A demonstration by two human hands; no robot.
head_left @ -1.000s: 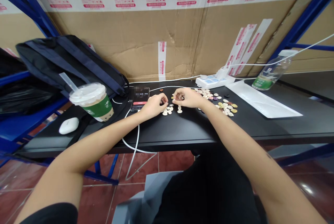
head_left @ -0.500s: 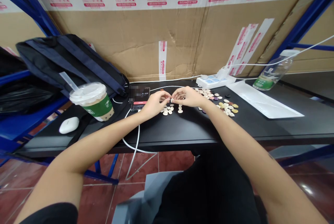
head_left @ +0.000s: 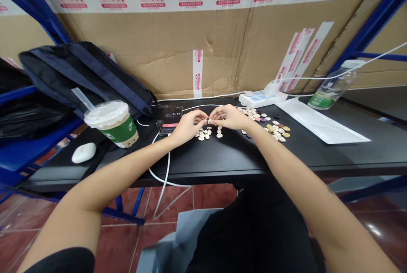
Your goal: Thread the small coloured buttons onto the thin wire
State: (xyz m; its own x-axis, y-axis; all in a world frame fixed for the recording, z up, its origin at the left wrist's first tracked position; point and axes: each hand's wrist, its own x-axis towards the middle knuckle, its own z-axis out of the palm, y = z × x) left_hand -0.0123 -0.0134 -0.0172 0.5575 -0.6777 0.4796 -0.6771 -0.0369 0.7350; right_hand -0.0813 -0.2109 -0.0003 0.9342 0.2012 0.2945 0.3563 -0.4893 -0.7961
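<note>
My left hand (head_left: 190, 126) and my right hand (head_left: 227, 117) meet fingertip to fingertip above the black table. Between them is a small whitish button-like piece (head_left: 209, 121), pinched by the fingers of both hands. Just below my left hand lies a cluster of cream pieces (head_left: 203, 134). A short row of similar pieces (head_left: 219, 132) sits under my right hand. Beyond my right wrist are pinkish and dark pieces (head_left: 254, 115), and beside my right forearm is a group of yellow, white and brown ones (head_left: 278, 131).
On the left stand a lidded drink cup (head_left: 116, 124), a white case (head_left: 84, 153) and a backpack (head_left: 95, 73). A phone (head_left: 171, 119) with a cable lies by my left hand. To the right are a power strip (head_left: 262, 98), a white sheet (head_left: 321, 122) and a bottle (head_left: 333, 86).
</note>
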